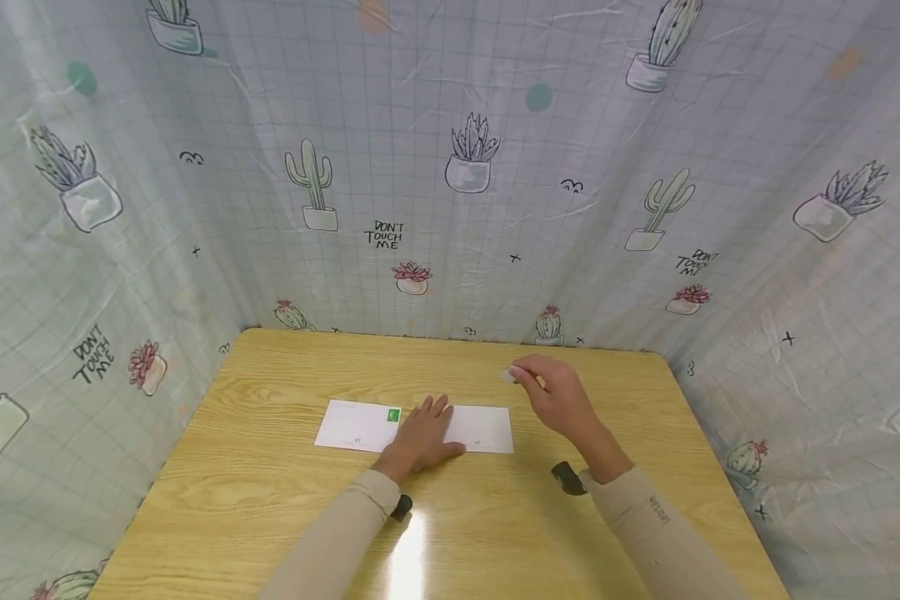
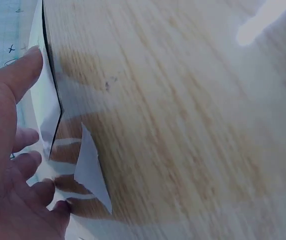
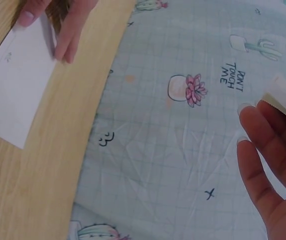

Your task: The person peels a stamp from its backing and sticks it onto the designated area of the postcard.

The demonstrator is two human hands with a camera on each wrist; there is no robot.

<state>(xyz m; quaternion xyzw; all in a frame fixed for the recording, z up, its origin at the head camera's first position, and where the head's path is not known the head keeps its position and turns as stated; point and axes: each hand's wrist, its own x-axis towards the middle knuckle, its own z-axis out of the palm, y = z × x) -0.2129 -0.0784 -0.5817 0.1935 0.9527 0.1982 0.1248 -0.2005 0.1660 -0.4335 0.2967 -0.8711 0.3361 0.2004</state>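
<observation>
Two white envelopes lie side by side on the table in the head view. The left envelope point(image 1: 352, 427) bears a green stamp point(image 1: 393, 415) at its upper right corner. My left hand point(image 1: 423, 435) rests with fingers spread on the left end of the right envelope point(image 1: 486, 428), covering that part of it. Raised above the table, further back and to the right, my right hand point(image 1: 558, 400) pinches a small pale stamp point(image 1: 507, 376) between thumb and fingers. The right wrist view shows this stamp point(image 3: 282, 97) with a serrated edge; its printed face is hidden.
The wooden table point(image 1: 270, 492) has a bright glare near its front. A curtain point(image 1: 420, 167) printed with cacti hangs behind it and along both sides. A dark wrist camera point(image 1: 568, 477) sits at the right wrist, another point(image 1: 401, 507) at the left.
</observation>
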